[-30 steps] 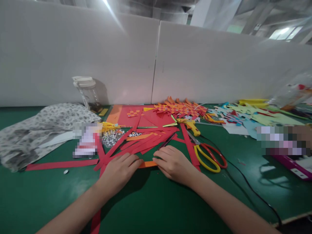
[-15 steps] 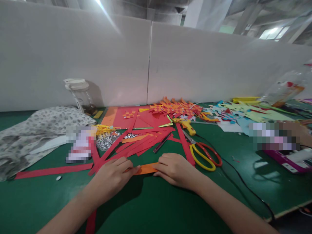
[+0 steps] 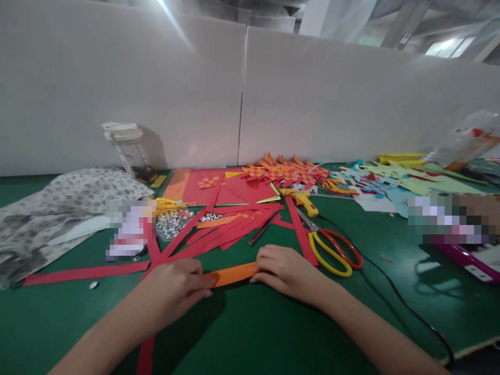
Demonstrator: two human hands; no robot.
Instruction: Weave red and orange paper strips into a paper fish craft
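An orange paper strip [image 3: 234, 274] stretches between my two hands, just above the green tabletop [image 3: 250, 328]. My left hand [image 3: 179, 284] pinches its left end, and my right hand [image 3: 279, 271] pinches the right end. Red paper strips [image 3: 234, 229] lie in a loose pile beyond my hands, with one long red strip [image 3: 86, 273] out to the left. Scissors [image 3: 332, 252] with a yellow and a red handle rest right of my right hand. A yellow glue gun [image 3: 302, 200] lies behind them.
Woven orange and red paper fish [image 3: 285, 172] are heaped at the back. Googly eyes [image 3: 174, 224] lie in a pile beside yellow tassels [image 3: 167, 207]. A patterned cloth [image 3: 78, 203] and a clear bottle [image 3: 130, 151] stand left. The black cord [image 3: 390, 286] crosses the right side.
My hands have moved apart, so more of the orange strip shows between them. My left hand has shifted slightly left. The whole view has turned a little.
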